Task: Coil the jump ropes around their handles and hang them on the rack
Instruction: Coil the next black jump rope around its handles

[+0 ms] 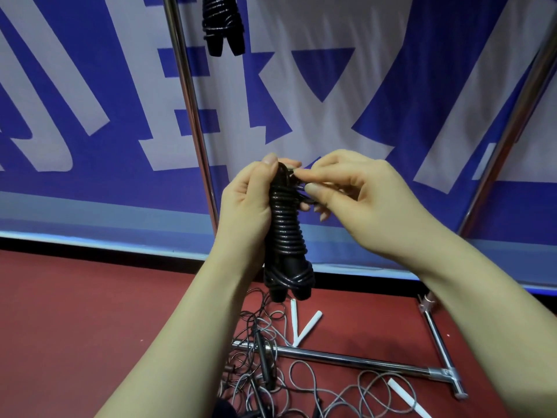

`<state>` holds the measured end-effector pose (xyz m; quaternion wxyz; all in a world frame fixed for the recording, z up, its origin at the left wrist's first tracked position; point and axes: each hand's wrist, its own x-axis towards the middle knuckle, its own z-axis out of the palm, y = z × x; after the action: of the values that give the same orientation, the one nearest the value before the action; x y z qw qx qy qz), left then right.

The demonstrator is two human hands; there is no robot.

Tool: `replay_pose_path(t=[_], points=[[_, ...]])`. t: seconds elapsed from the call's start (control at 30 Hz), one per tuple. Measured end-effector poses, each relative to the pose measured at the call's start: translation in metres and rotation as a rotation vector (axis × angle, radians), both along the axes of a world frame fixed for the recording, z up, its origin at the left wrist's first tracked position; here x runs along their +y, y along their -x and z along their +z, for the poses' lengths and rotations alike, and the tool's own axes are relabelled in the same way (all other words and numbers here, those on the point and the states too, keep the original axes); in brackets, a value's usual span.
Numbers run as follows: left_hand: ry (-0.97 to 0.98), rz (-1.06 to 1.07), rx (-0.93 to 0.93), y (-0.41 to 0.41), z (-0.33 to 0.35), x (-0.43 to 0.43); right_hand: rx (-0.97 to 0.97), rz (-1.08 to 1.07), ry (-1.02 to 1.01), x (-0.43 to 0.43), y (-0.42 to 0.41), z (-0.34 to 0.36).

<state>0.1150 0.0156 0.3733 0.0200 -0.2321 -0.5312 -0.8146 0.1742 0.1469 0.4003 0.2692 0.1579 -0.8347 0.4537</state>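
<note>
Bare forearms run to the left hand [244, 203] and right hand [361, 191], nails seemingly plain.

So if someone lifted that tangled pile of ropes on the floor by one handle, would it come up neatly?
Probably not. The loose ropes lie in thin, overlapping loops, so they would likely hang floppy and drag neighbours along. They look light. Some strands seem to cross the rack's base bar, so they might snag there.
</note>
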Motion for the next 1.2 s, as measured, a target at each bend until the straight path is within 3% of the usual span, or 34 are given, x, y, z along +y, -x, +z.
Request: replay_pose_path(t=[0.2,0.37,0.53,0.7,0.83,0.9,1.03,1.2], points=[[0.017,0.007,-0.078,-0.002,0.001,0.003,0.198,-0.177,-0.154,-0.004,0.0,-0.004],[0.034,0.039,-0.073,-0.004,0.004,0.003,0.002,-0.195,0.082,-0.007,0.0,-0.003],[0.055,0.052,-0.047,-0.002,0.005,0.003,-0.032,-0.156,0.214,-0.006,-0.001,0.003],[0.11,0.055,0.014,-0.006,0.004,0.005,0.296,-0.348,-0.291,-0.01,0.004,-0.006],[0.14,0.059,0.012,-0.009,0.004,0.006,0.328,-0.304,-0.393,-0.003,0.01,-0.014],[0.125,0.042,-0.002,-0.009,0.003,0.006,0.256,-0.263,-0.281,-0.002,0.01,-0.014],[0.044,-0.003,-0.08,-0.008,0.004,0.01,-0.071,-0.146,0.186,0.003,0.007,-0.002],[-0.011,0.021,-0.111,-0.008,0.006,0.012,-0.15,-0.041,0.484,0.0,0.008,-0.002]])
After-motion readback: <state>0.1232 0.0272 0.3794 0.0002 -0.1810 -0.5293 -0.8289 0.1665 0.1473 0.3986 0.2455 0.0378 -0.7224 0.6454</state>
